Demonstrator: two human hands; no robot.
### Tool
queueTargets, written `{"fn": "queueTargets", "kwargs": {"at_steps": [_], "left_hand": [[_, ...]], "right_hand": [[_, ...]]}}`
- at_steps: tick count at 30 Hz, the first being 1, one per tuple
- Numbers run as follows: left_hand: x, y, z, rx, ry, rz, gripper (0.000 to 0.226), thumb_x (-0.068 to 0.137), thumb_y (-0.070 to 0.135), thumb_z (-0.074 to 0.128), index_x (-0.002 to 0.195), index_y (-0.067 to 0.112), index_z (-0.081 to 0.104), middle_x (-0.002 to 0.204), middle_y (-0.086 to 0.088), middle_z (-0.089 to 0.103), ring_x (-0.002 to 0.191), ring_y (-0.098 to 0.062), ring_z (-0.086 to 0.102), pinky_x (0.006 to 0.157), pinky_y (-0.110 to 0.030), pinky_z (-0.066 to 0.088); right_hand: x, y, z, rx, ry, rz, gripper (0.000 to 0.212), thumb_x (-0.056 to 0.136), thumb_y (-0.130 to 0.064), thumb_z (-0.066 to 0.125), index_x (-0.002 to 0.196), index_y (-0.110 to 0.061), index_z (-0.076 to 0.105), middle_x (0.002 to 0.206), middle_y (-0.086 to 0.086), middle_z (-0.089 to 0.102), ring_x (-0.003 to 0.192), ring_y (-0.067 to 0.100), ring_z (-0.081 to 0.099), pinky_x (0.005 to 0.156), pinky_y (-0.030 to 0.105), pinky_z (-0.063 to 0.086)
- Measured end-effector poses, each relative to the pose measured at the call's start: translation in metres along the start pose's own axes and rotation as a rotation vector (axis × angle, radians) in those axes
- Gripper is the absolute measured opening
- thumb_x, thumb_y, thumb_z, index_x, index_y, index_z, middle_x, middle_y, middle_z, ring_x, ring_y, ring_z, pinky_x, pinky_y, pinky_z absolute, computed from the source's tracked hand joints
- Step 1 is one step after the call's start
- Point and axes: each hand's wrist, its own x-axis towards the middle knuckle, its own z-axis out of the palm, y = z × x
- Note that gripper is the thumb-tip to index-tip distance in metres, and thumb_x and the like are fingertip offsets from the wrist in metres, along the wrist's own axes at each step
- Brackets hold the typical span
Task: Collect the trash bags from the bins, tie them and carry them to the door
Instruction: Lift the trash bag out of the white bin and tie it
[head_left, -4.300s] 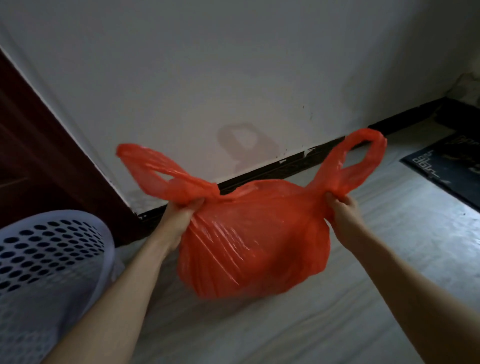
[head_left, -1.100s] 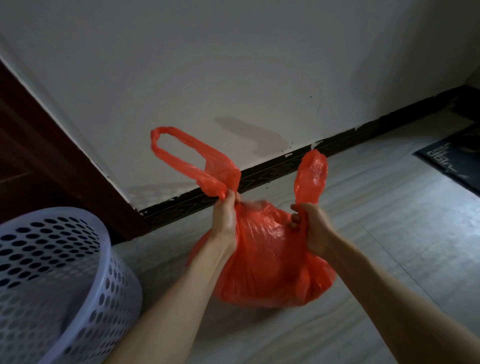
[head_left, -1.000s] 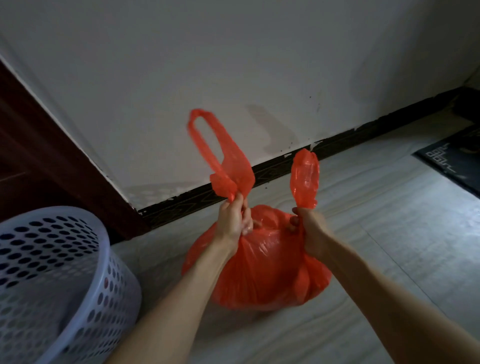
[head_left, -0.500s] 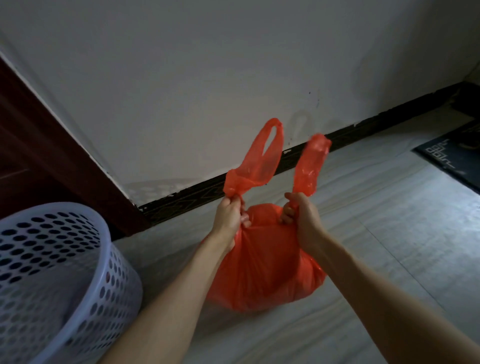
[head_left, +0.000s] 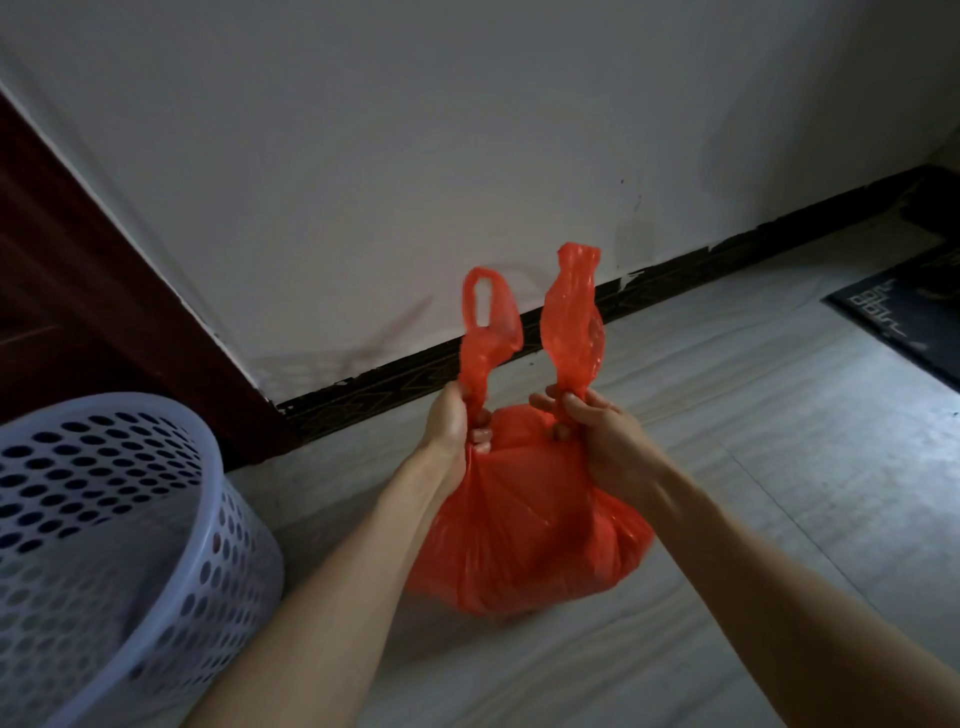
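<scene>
A full red plastic trash bag (head_left: 524, 540) sits on the pale floor in front of me, near the wall. My left hand (head_left: 452, 423) grips the base of the bag's left handle loop (head_left: 485, 322), which stands up above my fist. My right hand (head_left: 592, 431) grips the base of the right handle loop (head_left: 574, 317), also sticking upward. Both hands are close together just above the bunched top of the bag. No knot shows between them.
A white perforated plastic bin (head_left: 104, 545) stands at the lower left, close to my left forearm. A dark wooden door frame (head_left: 93, 312) runs down behind it. A black skirting strip (head_left: 649, 286) lines the wall. A dark mat (head_left: 904, 317) lies at the right.
My hands have drawn the two handles together from wide apart to nearly touching over the bag's top. The loops now stand upright and the bag's mouth is bunched shut.
</scene>
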Motion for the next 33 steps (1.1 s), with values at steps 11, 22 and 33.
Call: {"fn": "queueTargets", "kwargs": {"at_steps": [11, 22, 33], "left_hand": [[-0.009, -0.012, -0.004, 0.534, -0.198, 0.334, 0.028, 0.091, -0.001, 0.047, 0.071, 0.017, 0.042, 0.058, -0.007, 0.049, 0.029, 0.002, 0.036, 0.035, -0.011, 0.028], [-0.005, -0.011, -0.012, 0.529, -0.044, 0.487, 0.035, 0.084, -0.007, 0.055, 0.065, 0.023, 0.056, 0.054, 0.008, 0.057, 0.039, 0.006, 0.049, 0.048, -0.009, 0.038], [-0.007, -0.013, -0.009, 0.808, -0.077, 0.537, 0.034, 0.081, 0.004, 0.062, 0.069, 0.027, 0.040, 0.073, 0.008, 0.054, 0.073, -0.014, 0.054, 0.073, -0.027, 0.042]], "right_hand": [[-0.007, -0.005, -0.001, -0.165, -0.191, 0.034, 0.026, 0.094, -0.005, 0.039, 0.082, -0.015, 0.060, 0.054, -0.007, 0.063, 0.046, 0.003, 0.050, 0.051, 0.015, 0.041], [-0.006, -0.009, 0.003, -0.137, -0.247, 0.068, 0.021, 0.093, -0.006, 0.042, 0.089, -0.014, 0.061, 0.063, -0.004, 0.063, 0.050, 0.006, 0.054, 0.051, 0.016, 0.046], [0.012, 0.004, 0.019, -0.074, 0.050, -0.025, 0.021, 0.090, -0.001, 0.045, 0.077, -0.010, 0.058, 0.049, 0.001, 0.054, 0.034, 0.004, 0.042, 0.040, 0.016, 0.038]]}}
